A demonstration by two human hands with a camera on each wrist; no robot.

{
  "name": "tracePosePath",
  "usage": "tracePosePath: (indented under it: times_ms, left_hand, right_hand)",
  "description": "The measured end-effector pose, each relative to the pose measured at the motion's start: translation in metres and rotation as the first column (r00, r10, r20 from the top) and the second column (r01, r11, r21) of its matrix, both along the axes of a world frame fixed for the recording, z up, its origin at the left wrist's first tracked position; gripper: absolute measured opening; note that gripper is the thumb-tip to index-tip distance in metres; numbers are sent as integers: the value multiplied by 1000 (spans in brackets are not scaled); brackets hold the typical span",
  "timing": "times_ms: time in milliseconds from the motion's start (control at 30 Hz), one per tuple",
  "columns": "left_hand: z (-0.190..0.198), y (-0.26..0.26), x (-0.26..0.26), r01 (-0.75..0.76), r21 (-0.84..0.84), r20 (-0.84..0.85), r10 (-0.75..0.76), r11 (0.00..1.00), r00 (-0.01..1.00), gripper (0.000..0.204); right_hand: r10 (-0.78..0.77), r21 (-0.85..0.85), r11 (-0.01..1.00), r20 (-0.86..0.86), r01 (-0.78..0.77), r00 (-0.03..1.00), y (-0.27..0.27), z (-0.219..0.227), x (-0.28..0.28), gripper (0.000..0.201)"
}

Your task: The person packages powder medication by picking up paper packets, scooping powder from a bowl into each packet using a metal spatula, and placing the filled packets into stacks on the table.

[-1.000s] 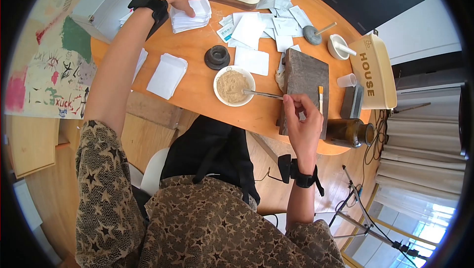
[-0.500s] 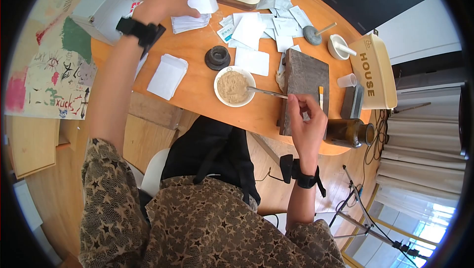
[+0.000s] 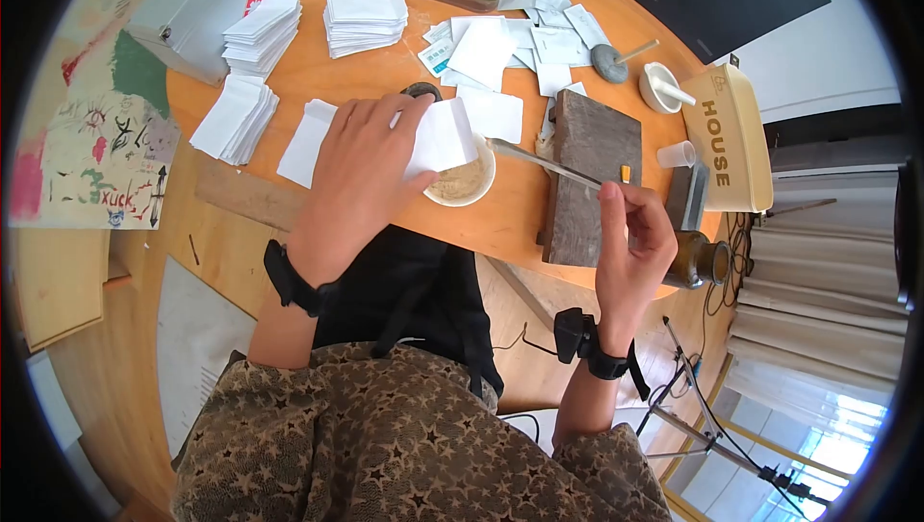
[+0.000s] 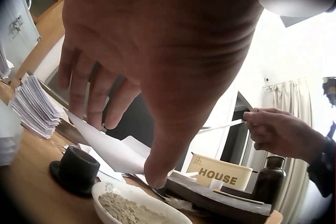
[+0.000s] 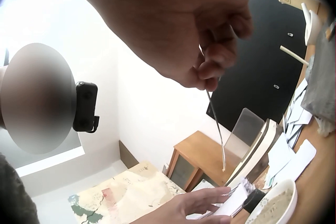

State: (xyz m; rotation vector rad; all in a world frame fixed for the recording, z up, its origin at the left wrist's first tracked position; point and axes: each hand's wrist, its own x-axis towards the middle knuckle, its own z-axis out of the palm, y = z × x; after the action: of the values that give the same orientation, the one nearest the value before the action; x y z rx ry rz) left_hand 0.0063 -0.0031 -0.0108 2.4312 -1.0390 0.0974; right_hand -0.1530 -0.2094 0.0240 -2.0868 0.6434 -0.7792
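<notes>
My left hand (image 3: 361, 166) holds a small white paper envelope (image 3: 446, 137) between thumb and fingers, over the near bowl. That white bowl (image 3: 487, 180) contains beige powder and is partly hidden by the envelope. In the left wrist view the envelope (image 4: 118, 148) bends open, its edge close above the bowl (image 4: 100, 203). My right hand (image 3: 633, 248) pinches the handle end of a slim metal spatula (image 3: 553, 166). Its tip is raised beside the envelope and the bowl's right rim. The right wrist view shows the spatula (image 5: 217, 121) with a little powder at its tip.
Stacks of white envelopes (image 3: 366, 20) stand at the back left, and sealed packets (image 3: 558, 46) lie scattered behind. A dark wooden board (image 3: 592, 152), a mortar (image 3: 660, 89), a plastic cup (image 3: 677, 154) and a brown bottle (image 3: 701, 262) stand at the right. A dark round pot (image 3: 422, 90) sits behind the bowl.
My left hand took an envelope from the back stack and brought it down to the bowl. My right hand lifted the spatula out of the powder and drew back to the right.
</notes>
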Motion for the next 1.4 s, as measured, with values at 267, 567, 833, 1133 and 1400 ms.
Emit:
tracePosePath:
  times_ms: [267,567,833,1133,1400]
  left_hand:
    - [4,-5,-11,36,-10,-32,-36,999,999,75]
    - [-4,-7,-13,69,-48,59,-66,996,996,71]
    - [0,-14,-13,100,-32,-13,-100,995,995,72]
    - [-4,-30,-8,121,-106,-18,-123,987,992,74]
    - [-3,-26,-5,87,-105,19,-85,991,996,74]
  right_hand:
    - [55,-15,998,-24,-56,998,7,0,12,14]
    - [40,-27,999,-57,-42,998,1,-6,11,15]
    - [40,-2,999,-64,-40,997,-2,-13,12,15]
    - [183,-529,829,-47,-180,982,-4,-15,11,9]
    - [143,-509,853,16,-115,990,-6,-16,9,9]
